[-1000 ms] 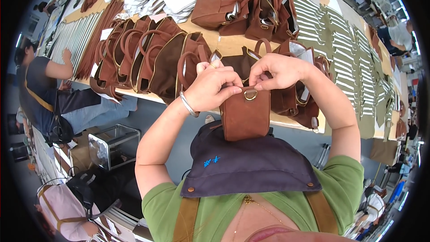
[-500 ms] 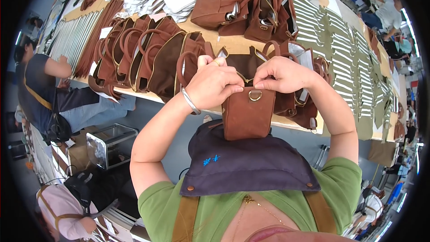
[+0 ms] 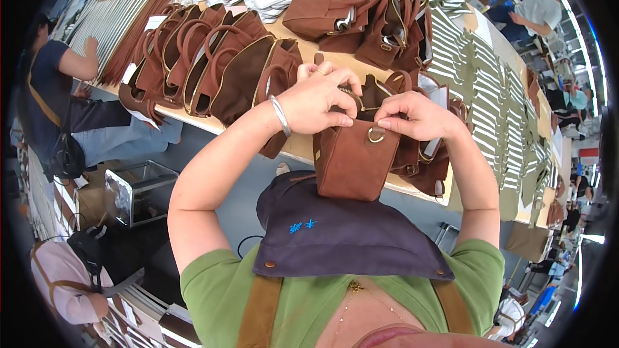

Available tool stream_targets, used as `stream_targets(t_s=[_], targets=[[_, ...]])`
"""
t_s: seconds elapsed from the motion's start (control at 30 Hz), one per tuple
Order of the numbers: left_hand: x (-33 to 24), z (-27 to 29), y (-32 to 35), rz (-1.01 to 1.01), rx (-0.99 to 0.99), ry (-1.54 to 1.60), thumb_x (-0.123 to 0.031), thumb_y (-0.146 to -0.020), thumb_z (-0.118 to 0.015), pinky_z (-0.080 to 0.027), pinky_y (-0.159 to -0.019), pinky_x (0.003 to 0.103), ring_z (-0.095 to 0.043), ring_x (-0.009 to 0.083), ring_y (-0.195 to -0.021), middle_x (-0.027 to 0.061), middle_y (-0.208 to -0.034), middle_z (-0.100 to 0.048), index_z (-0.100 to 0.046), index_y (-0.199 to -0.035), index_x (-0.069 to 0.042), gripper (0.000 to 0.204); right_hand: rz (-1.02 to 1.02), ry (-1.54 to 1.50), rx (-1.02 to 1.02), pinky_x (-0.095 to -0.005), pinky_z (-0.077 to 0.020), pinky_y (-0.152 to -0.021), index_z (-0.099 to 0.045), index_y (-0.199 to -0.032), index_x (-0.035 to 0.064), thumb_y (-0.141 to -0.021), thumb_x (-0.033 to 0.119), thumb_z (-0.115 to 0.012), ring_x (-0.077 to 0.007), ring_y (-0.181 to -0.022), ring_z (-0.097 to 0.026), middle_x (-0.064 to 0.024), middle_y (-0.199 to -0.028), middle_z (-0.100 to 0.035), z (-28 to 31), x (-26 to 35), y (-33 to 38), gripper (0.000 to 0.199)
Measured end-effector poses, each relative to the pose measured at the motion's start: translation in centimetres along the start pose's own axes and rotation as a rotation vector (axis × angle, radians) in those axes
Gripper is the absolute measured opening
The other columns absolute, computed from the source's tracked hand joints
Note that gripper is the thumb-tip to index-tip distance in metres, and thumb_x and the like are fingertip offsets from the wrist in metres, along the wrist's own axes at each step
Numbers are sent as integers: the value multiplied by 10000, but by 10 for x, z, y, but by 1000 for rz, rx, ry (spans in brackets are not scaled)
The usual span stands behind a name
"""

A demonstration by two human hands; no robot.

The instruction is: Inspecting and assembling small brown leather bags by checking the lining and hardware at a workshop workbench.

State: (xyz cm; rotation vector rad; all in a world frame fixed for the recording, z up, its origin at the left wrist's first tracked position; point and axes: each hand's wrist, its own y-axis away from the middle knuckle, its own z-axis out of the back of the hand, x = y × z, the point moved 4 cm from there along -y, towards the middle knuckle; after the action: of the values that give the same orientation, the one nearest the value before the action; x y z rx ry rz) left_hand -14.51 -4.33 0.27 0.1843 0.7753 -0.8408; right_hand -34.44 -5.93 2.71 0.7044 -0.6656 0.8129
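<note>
A small brown suede bag (image 3: 351, 164) with a metal ring on its front hangs at the table's near edge, above my dark blue apron (image 3: 342, 238). My left hand (image 3: 319, 96), with a silver bangle on the wrist, pinches the bag's top edge on the left. My right hand (image 3: 416, 116) pinches the top edge on the right, just above the ring. Both hands are closed on the bag's opening.
Rows of brown handbags (image 3: 213, 64) lie on the wooden table (image 3: 303, 148), with more bags (image 3: 367, 13) behind and striped fabric pieces (image 3: 496, 90) to the right. A person in a dark shirt (image 3: 51, 84) works at the left. A metal box (image 3: 135, 190) stands on the floor.
The bag and both hands have stayed in nearly the same place; my fingers have shifted slightly along the bag's top edge.
</note>
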Motion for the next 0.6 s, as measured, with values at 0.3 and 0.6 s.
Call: stream_targets(t_s=[0.3, 0.6], targets=[[-53, -11, 17, -178, -222, 8, -280, -761, -736, -250, -994, 500, -426, 232, -1179, -40, -1186, -513, -695, -770, -242, 56, 139, 276, -127, -379, -492, -616, -679, -814, 116, -798, 155, -677, -276, -713, -623, -56, -735, -608, -12, 60, 33, 42], [5, -54, 50, 79, -352, -407, -247, -755, -717, -177, -1082, 544, -317, 262, -1357, 11, -1372, -446, -662, -766, -196, 76, -185, 471, -235, -438, -534, -626, -701, -779, 102, -837, 274, -590, -308, -697, -666, -96, -744, -667, -84, 16, -26, 213]])
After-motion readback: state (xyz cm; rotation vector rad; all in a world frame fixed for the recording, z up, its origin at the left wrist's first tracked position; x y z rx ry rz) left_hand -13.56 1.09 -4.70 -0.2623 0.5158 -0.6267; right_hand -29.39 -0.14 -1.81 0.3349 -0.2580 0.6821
